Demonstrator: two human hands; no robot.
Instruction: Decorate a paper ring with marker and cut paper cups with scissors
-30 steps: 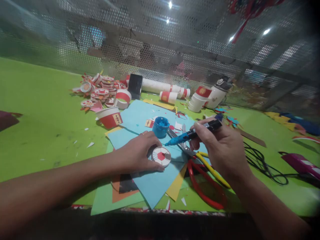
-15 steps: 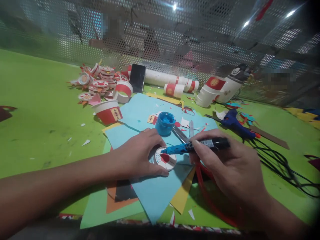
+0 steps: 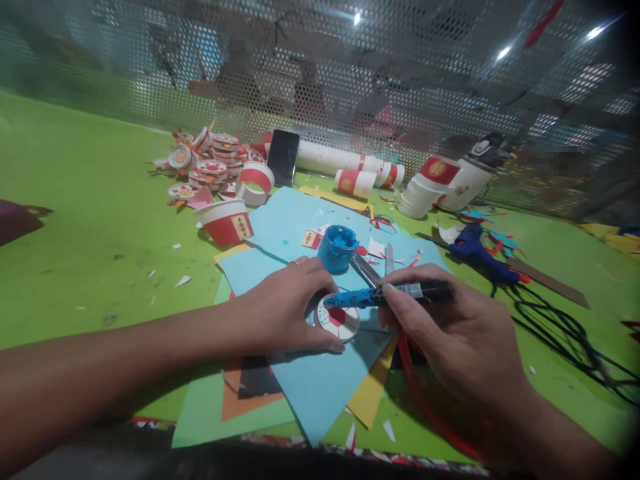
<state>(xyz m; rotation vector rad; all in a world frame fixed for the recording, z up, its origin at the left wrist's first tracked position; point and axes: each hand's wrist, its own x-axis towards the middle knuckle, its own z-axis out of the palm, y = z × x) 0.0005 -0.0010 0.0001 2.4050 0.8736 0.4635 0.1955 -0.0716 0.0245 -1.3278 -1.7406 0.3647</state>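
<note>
Between its thumb and fingers my left hand [image 3: 295, 310] grips a small white disc [image 3: 345, 328] with a red centre and tiny blue dots on one side. The disc rests on light blue paper [image 3: 310, 393]. My right hand [image 3: 445, 333] is closed around a black marker [image 3: 405, 292] whose front end is smeared with blue paint. Its tip meets, or hovers just over, the dotted side of the disc; I cannot tell which. Just behind stands an open jar of blue paint [image 3: 336, 260]. A knife-like tool [image 3: 365, 270] lies beside the jar, partly hidden by my right hand.
Finished-looking round paper pieces [image 3: 215, 163] are heaped at the back left, near a red and white paper cup [image 3: 227, 223] and a phone [image 3: 283, 157]. To the right lie a blue glue gun [image 3: 477, 250], its black cord [image 3: 555, 327] and a white bottle [image 3: 463, 180].
The whole view has shifted slightly, so things appear a little farther right. The marker tip stays at the dotted side of the disc, and both hands keep their holds.
</note>
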